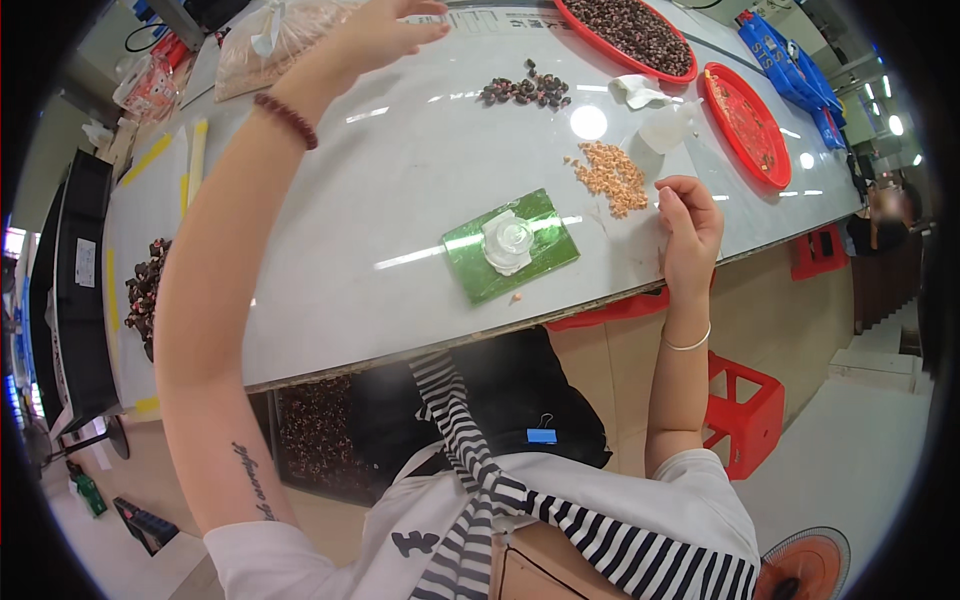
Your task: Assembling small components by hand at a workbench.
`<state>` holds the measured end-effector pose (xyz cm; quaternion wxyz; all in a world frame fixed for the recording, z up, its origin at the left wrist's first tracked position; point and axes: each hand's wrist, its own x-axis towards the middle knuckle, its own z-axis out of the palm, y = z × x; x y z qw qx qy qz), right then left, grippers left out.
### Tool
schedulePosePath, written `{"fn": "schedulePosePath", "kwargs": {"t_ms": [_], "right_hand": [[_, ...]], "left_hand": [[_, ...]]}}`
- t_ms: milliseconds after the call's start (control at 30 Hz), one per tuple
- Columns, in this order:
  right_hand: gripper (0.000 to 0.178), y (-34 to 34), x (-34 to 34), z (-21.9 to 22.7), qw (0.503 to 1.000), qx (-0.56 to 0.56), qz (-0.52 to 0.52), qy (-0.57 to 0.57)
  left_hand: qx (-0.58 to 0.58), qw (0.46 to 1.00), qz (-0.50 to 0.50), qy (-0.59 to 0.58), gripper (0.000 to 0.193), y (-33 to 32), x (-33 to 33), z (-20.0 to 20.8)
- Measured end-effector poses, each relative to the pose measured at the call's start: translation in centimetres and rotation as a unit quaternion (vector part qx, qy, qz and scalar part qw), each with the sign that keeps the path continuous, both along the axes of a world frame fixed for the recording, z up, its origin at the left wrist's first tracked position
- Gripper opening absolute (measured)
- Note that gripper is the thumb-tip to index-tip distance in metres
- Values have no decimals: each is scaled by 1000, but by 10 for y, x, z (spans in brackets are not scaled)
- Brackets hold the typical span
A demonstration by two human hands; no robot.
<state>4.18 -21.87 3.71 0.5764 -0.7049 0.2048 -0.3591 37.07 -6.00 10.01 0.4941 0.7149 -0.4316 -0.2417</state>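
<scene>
My left hand (388, 38) reaches across to the far side of the table, fingers stretched out and apart, with nothing visible in it. To its right lies a loose heap of small dark pieces (530, 90). My right hand (692, 222) is held near the table's front edge, its fingers curled and thumb against the forefinger; whatever it may hold is too small to make out. Beside it is a pile of small pale-orange pieces (612, 178). A green rectangular board (470, 272) carries a translucent whitish round piece (511, 240) in front of me.
A red tray (640, 38) full of dark pieces stands at the back; another red tray (748, 130) holds scraps. Between them are a translucent container (668, 128) and white tissue (638, 92). A plastic bag (265, 50) sits far left, more dark pieces (145, 290) near left.
</scene>
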Motion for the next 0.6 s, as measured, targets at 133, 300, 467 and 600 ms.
{"fn": "schedulePosePath", "kwargs": {"t_ms": [133, 300, 467, 600], "right_hand": [[8, 4, 4, 2, 999, -22, -25, 8], [7, -2, -7, -4, 998, -21, -52, 0], [8, -8, -7, -12, 998, 36, -19, -48], [9, -12, -4, -13, 997, 48, -18, -52]], "left_hand": [[5, 999, 27, 38, 30, 74, -22, 25], [-32, 957, 188, -221, 25, 217, -37, 30], [5, 733, 607, -306, 30, 420, -66, -3], [-221, 544, 806, 70, 42, 475, -130, -82]]}}
